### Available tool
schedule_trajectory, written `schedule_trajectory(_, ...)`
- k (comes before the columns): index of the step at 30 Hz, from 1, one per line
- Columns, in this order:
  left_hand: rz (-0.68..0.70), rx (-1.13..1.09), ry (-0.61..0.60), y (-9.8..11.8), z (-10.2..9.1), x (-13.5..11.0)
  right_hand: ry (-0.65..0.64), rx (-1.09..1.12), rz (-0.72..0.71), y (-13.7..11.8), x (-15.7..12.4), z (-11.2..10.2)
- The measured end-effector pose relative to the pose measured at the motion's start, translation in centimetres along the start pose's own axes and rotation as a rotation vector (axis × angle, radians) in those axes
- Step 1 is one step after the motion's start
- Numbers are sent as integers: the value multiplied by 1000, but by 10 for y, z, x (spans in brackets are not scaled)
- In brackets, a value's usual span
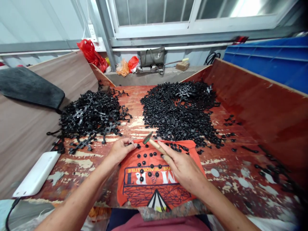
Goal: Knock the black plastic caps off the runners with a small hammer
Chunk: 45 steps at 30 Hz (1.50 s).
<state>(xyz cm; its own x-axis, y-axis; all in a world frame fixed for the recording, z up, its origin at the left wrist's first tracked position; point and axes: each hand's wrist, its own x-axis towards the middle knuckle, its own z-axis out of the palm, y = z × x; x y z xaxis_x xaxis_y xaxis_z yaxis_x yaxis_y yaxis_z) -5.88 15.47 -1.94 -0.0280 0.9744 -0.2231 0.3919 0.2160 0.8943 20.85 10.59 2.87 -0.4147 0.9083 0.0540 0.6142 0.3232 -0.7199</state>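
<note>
My right hand (184,168) is closed round the wooden handle of a small hammer (152,143), whose dark head points up and left over an orange printed cloth (154,184). My left hand (120,149) rests at the cloth's upper left corner with its fingers pinched on a small black plastic piece (133,144), just left of the hammer head. Several small black round caps (148,165) lie scattered on the cloth.
A pile of black plastic frames (90,115) lies at the left, and a larger heap of loose black caps (180,109) at the centre right. Wooden side boards (262,106) wall the worn red table (228,173). A white power bank (36,175) sits at the left.
</note>
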Motion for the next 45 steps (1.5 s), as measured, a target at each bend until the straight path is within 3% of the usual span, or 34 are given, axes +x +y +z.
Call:
schedule_trajectory(13, -102, -107, -25, -1, -2, -2, -14, -42, 29, 4, -5, 1)
schedule_trajectory(32, -139, -142, 3, 4, 2, -3, -34, -139, 55, 8, -4, 4)
schedule_trajectory(45, -47, -9, -31, 0, 2, 1, -90, -162, 61, -1, 0, -1)
